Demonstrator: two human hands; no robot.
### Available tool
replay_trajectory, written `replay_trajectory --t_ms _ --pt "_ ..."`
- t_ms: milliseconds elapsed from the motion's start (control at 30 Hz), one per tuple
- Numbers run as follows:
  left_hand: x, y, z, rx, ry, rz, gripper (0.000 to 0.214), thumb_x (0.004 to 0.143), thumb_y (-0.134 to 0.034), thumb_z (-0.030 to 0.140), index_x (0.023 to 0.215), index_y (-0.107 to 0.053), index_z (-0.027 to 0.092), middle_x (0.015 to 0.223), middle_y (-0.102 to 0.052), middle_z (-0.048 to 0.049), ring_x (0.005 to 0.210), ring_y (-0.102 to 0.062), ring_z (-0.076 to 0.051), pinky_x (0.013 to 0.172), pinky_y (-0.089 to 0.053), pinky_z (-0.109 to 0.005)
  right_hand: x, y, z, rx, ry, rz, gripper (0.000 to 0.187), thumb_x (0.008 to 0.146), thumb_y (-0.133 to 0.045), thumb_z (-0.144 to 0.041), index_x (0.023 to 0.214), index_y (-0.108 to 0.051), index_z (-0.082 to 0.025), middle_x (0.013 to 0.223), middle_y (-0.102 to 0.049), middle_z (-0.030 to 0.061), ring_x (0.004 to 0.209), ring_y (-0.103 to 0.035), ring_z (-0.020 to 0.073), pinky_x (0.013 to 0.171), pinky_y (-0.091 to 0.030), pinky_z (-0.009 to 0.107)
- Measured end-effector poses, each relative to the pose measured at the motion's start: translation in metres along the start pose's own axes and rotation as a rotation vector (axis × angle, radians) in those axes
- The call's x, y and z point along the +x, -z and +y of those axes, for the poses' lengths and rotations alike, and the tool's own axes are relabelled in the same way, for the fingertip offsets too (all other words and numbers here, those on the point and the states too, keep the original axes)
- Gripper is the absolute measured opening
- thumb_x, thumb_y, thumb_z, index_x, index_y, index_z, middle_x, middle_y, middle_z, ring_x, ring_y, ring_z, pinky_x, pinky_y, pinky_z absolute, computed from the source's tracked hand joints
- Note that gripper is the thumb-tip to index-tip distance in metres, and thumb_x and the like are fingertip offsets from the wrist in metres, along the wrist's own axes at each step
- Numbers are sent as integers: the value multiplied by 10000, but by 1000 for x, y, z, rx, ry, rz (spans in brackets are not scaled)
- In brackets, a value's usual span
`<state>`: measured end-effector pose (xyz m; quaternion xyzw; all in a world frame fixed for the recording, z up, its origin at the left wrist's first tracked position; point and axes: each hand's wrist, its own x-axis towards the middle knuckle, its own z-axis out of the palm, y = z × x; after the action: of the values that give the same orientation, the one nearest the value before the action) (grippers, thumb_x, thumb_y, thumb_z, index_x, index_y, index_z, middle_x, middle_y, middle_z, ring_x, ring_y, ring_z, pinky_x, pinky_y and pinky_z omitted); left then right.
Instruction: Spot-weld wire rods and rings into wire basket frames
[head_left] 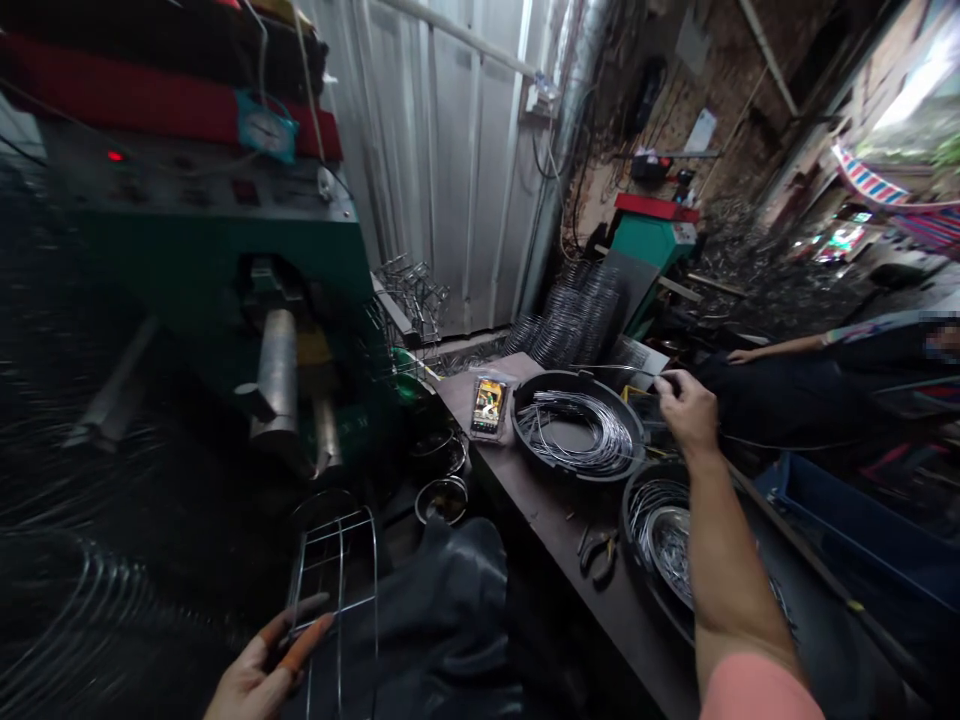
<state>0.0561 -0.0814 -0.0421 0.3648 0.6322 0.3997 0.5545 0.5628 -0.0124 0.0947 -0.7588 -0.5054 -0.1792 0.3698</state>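
My left hand (271,662), with orange covers on its fingertips, grips a wire rack (339,560) of thin metal rods above my lap. Farther off, my right hand (686,405) pinches a thin metal wire (611,367), raised over the far side of a round black tray (641,440). Curved wire pieces (577,425) lie bundled inside that tray. Nearer to me, a second black tray (628,545) holds more wire and a metal bowl (667,540), partly hidden by my right forearm. Pliers (598,558) rest on the bench beside it.
A green machine (180,270) with a metal cylinder (277,365) stands at left. The bench (517,500) carries a phone (489,405) with a lit screen. Coiled wire (574,310) is stacked by the wall. Another person (795,390) and a blue crate (847,530) are at right.
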Motion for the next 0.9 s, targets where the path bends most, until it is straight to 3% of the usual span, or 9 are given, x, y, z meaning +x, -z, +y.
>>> replay_trajectory --t_ms 33,100,167,267,367,467,533,700,900 --pt "0 1 1 7 -11 8 432 363 -760 373 772 -684 254 843 -716 -38 809 -650 -287 617 -531 -321 -5 14 -9 111 14 -39 276 816 -499 -362 923 -643 -151 776 -648 60 662 -559 161 600 -401 255" --pt "0 1 2 7 -20 28 422 370 -745 344 774 -676 242 805 -711 -35 781 -648 -273 588 -517 -300 -18 28 -31 305 61 -236 307 796 -524 -410 921 -632 -150 724 -639 34 618 -551 149 582 -414 249" --pt "-3 0 0 -10 -17 38 456 402 -736 349 834 -664 222 787 -701 -33 735 -642 -244 555 -499 -279 -31 23 -61 425 158 -497 315 776 -550 -425 920 -638 -159 766 -655 31 674 -577 156 632 -437 255" --pt "-9 -2 -7 -72 -33 45 499 451 -745 362 906 -638 189 807 -684 -36 711 -630 -201 554 -477 -250 -50 -15 -115 525 339 -784 272 772 -556 -391 902 -656 -174 864 -672 31 817 -594 173 762 -439 272" --pt "-14 1 -16 -174 -45 55 520 526 -739 406 971 -599 176 738 -648 -18 605 -596 -153 512 -443 -234 -70 -60 -164 604 460 -934 214 765 -546 -340 849 -658 -179 812 -664 18 802 -584 171 764 -437 280" --pt "-9 9 -18 -272 -79 94 528 569 -727 442 995 -575 169 619 -567 33 447 -479 -84 425 -355 -199 -89 -89 -195 703 494 -960 174 734 -551 -307 815 -648 -188 757 -642 6 765 -570 167 726 -439 279" --pt "0 18 -13 -309 -130 158 516 554 -737 446 958 -584 163 619 -541 41 447 -445 -66 404 -313 -179 -99 -101 -205 798 468 -932 169 717 -557 -299 820 -634 -190 757 -632 2 755 -566 162 725 -438 279" --pt "31 33 13 -344 -273 260 451 535 -741 430 878 -605 170 778 -564 4 629 -517 -97 427 -326 -168 -121 -121 -215 905 342 -925 149 691 -595 -323 738 -594 -181 705 -607 -13 694 -555 146 685 -440 267" --pt "57 25 29 -359 -248 263 424 546 -726 413 878 -607 177 726 -562 10 605 -497 -92 426 -314 -162 -150 -159 -222 893 318 -915 213 738 -570 -390 784 -613 -187 771 -630 13 753 -572 166 723 -448 289"
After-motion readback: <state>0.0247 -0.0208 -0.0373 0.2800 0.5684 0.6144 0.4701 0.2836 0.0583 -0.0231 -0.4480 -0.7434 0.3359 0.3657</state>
